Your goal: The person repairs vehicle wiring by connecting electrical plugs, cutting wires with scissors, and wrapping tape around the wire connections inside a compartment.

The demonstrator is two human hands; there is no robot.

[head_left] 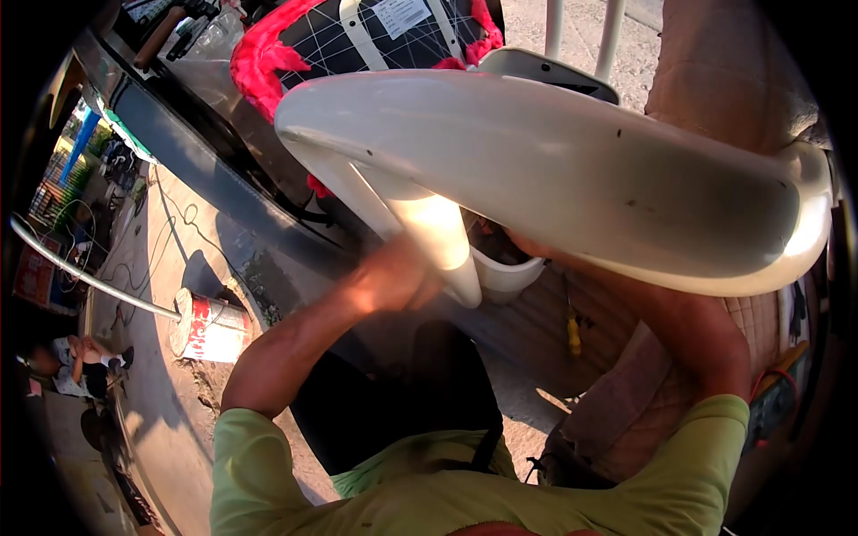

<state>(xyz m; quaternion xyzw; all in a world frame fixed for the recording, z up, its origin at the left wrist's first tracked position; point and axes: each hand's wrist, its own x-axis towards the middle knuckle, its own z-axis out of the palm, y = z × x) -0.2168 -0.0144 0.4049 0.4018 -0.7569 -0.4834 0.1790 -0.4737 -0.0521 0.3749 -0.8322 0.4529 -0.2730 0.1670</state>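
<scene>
A large glossy cream curved panel (500, 152), shaped like a mudguard, stretches across the view above my arms. From its left end a cream strut (438, 232) slopes down. My left hand (402, 272) is beside this strut, smeared by motion, so its fingers do not show clearly. My right hand (527, 243) reaches in under the panel's lower edge, by the mouth of a cream cup-shaped part (508, 275). The panel hides most of that hand, and I cannot tell what it holds.
A yellow-handled screwdriver (573, 335) lies on a quilted tan cover (617, 393) below the panel. At the top is a black underside with red fluffy trim (255, 67). A white-and-red bucket (214, 329) with a pole stands left; a person (80, 362) sits farther off.
</scene>
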